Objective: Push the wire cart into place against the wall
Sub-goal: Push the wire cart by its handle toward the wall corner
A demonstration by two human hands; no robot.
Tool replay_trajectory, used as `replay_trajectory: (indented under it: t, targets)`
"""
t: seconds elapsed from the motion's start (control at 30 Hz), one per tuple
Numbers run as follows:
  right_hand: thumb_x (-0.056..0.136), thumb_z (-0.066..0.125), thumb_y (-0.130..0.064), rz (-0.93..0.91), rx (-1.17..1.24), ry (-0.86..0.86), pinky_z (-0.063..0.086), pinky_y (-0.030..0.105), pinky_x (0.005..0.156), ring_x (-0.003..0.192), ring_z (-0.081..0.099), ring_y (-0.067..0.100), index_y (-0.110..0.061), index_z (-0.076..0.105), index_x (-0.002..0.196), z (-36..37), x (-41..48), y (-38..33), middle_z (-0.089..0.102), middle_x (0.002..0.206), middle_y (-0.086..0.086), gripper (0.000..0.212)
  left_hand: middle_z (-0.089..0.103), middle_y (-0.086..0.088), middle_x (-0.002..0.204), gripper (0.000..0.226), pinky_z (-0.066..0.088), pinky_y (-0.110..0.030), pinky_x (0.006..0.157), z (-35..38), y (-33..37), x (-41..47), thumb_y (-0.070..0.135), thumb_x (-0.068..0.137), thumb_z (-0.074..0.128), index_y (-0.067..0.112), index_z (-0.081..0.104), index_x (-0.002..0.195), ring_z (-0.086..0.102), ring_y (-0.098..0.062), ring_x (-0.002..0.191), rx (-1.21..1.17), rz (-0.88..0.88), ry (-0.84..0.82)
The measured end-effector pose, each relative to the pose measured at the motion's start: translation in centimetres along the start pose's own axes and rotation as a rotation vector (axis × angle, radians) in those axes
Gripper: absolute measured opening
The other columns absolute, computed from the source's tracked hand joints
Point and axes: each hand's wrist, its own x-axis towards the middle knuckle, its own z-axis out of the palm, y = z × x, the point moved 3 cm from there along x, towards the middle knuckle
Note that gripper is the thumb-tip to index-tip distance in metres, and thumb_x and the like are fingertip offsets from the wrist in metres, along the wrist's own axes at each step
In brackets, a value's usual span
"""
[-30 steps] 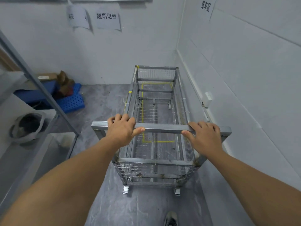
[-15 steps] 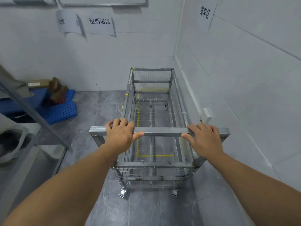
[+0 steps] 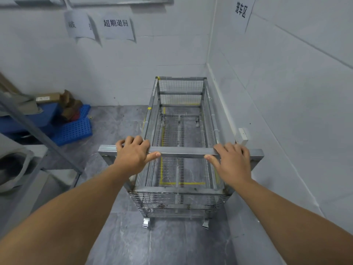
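A tall empty wire cart (image 3: 179, 201) of grey metal mesh on castors stands lengthwise in the room's corner, its far end close to the back wall (image 3: 145, 73) and its right side along the right wall (image 3: 286, 96). Its square handle bar (image 3: 181, 150) runs across the near end. My left hand (image 3: 133, 153) grips the bar left of centre, fingers over the top and thumb under. My right hand (image 3: 231, 161) grips it right of centre the same way. Yellow floor tape (image 3: 181, 183) shows through the cart's mesh bottom.
A blue perforated pallet (image 3: 74, 129) with a blue bin and torn cardboard (image 3: 66, 104) lies at the left by the back wall. A grey metal shelf frame (image 3: 38, 131) slants across the left foreground. A white wall socket (image 3: 243, 136) sticks out beside the cart's right side.
The cart has rolled forward toward the back wall and deeper over the yellow tape outline. Both hands have stayed on the handle bar.
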Motion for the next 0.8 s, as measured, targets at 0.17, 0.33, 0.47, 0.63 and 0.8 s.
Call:
replay_trajectory:
  t: [0.17, 0.33, 0.47, 0.63, 0.8]
  targets:
    - [0.09, 0.022, -0.071, 0.012, 0.005, -0.062, 0.028, 0.04, 0.095, 0.096, 0.048, 0.022, -0.032, 0.054, 0.103, 0.2, 1.4, 0.2, 0.056, 0.097, -0.007, 0.052, 0.044, 0.008, 0.099, 0.079, 0.025, -0.043, 0.093, 0.1, 0.0, 1.5, 0.085, 0.075, 0.003, 0.029, 0.054, 0.098, 0.039, -0.018, 0.099, -0.009, 0.005, -0.008]
    - [0.091, 0.028, -0.07, 0.018, -0.024, -0.067, 0.027, 0.04, 0.097, 0.098, 0.049, 0.022, -0.032, 0.054, 0.106, 0.8, 3.9, 0.7, 0.058, 0.099, -0.006, 0.048, 0.048, 0.005, 0.098, 0.072, 0.025, -0.04, 0.089, -0.1, 0.0, 4.1, 0.082, 0.078, 0.007, 0.027, 0.051, 0.097, 0.043, -0.019, 0.096, -0.026, 0.003, -0.042]
    - [0.091, 0.024, -0.071, 0.026, -0.018, -0.068, 0.025, 0.041, 0.098, 0.102, 0.05, 0.022, -0.032, 0.056, 0.113, 1.5, 6.3, 1.1, 0.059, 0.103, -0.005, 0.055, 0.048, 0.005, 0.099, 0.075, 0.026, -0.042, 0.091, -0.1, -0.4, 6.5, 0.081, 0.074, 0.006, 0.026, 0.051, 0.097, 0.044, -0.021, 0.099, -0.036, 0.002, -0.043]
    - [0.086, 0.014, -0.073, 0.045, -0.016, -0.093, 0.026, 0.043, 0.101, 0.106, 0.051, 0.025, -0.031, 0.056, 0.116, 2.0, 9.9, 1.1, 0.059, 0.106, -0.003, 0.067, 0.048, 0.004, 0.098, 0.073, 0.028, -0.043, 0.09, 0.0, -1.1, 10.1, 0.08, 0.076, 0.005, 0.026, 0.049, 0.095, 0.044, -0.023, 0.099, -0.028, 0.019, -0.027]
    - [0.087, 0.015, -0.073, 0.043, -0.012, -0.068, 0.028, 0.044, 0.1, 0.102, 0.052, 0.026, -0.031, 0.057, 0.115, 3.2, 13.6, 1.3, 0.06, 0.102, -0.002, 0.066, 0.046, 0.004, 0.098, 0.073, 0.028, -0.042, 0.091, -0.1, -2.0, 13.5, 0.08, 0.073, 0.001, 0.027, 0.046, 0.095, 0.044, -0.022, 0.1, -0.033, 0.016, -0.025]
